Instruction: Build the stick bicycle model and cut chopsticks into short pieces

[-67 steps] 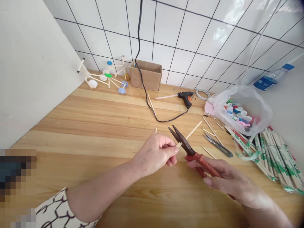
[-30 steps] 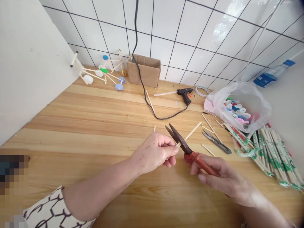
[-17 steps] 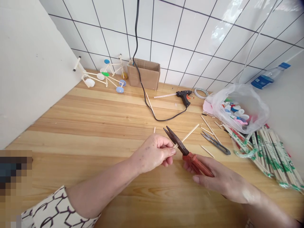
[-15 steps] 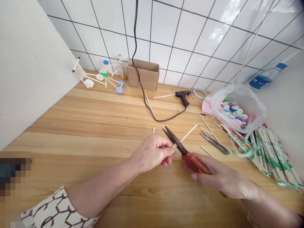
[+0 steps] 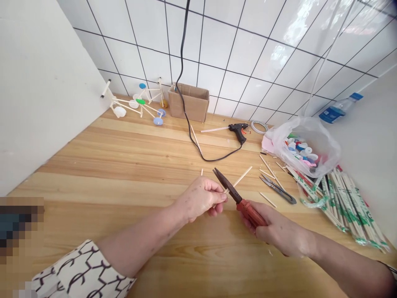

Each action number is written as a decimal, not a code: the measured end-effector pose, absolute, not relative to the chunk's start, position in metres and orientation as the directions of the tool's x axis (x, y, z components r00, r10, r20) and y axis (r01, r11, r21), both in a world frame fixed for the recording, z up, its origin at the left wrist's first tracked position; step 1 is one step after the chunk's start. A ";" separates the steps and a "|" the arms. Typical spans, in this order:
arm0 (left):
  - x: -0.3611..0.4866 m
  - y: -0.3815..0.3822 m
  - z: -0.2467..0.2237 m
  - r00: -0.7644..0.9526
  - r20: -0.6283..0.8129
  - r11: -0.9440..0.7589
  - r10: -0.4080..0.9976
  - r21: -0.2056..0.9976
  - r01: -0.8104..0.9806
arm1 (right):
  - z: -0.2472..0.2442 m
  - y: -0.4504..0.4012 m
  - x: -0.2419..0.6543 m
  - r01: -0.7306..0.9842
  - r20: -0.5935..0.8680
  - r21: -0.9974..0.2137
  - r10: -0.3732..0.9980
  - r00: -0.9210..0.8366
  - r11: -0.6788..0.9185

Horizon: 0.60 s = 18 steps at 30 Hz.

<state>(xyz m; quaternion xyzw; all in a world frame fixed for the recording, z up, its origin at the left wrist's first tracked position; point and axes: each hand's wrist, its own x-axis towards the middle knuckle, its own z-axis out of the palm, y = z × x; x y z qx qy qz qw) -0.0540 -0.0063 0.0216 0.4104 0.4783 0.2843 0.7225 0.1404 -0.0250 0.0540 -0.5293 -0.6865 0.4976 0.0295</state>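
Pinched in the fingers of my left hand (image 5: 206,196) is a thin wooden stick (image 5: 243,176), its free end slanting up to the right. My right hand (image 5: 276,227) is wrapped round the red handles of a pair of pliers (image 5: 229,186) with dark, rusty jaws. The jaws cross the stick just beside my left fingertips. A short piece of stick (image 5: 202,171) lies on the table behind my left hand. To the right of the pliers rest thread snips (image 5: 281,191) and several loose sticks (image 5: 268,199).
A black glue gun (image 5: 238,131) with its cord, a tape roll (image 5: 259,127) and a cardboard box (image 5: 190,105) stand toward the tiled wall. Stick models with bottle caps (image 5: 141,102) are at back left. On the right are a bag of caps (image 5: 322,145), packaged sticks (image 5: 347,198) and a bottle (image 5: 338,109).
My right hand has squeezed the pliers' handles closer together, and the jaws have closed in on the stick. My left hand keeps its pinch. The camera view has shifted slightly.
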 end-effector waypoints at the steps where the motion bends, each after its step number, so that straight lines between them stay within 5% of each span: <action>1: -0.053 -0.006 0.020 0.385 -0.467 0.514 0.796 0.857 -0.023 | 0.054 -0.025 0.140 0.697 -0.525 -0.711 0.731 -0.436 -0.095; 13: -0.056 -0.002 0.016 0.411 -0.500 0.546 0.762 0.838 0.007 | 0.067 -0.017 0.134 0.702 -0.776 -0.593 0.512 -0.369 -0.393; 18: -0.057 -0.002 0.012 0.454 -0.408 0.470 0.792 0.882 -0.027 | 0.060 -0.016 0.144 0.656 -0.603 -0.714 0.691 -0.400 -0.243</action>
